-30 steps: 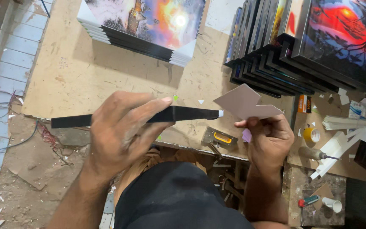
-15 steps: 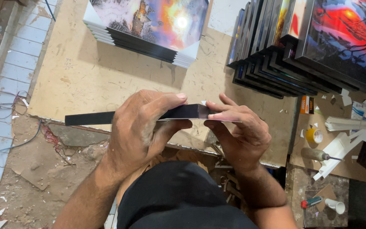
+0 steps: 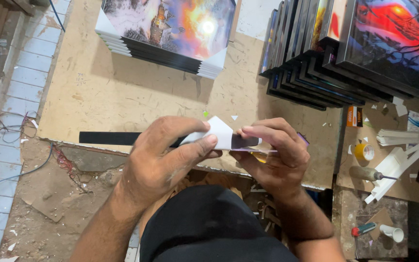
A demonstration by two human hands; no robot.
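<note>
2 hands fold a white corner piece onto a black frame edge.

The left hand (image 3: pixel 163 162) pinches the white cardboard corner (image 3: pixel 217 133) against the thin black frame (image 3: pixel 107 138), held level above the workbench (image 3: pixel 122 97); the right hand (image 3: pixel 275 155) clamps its end. Beyond lie a stack of framed pictures (image 3: pixel 170 29) and leaning frames (image 3: pixel 345 48).

A small orange box (image 3: pixel 354 116) and a white-blue packet (image 3: pixel 417 121) lie right of the table.
</note>
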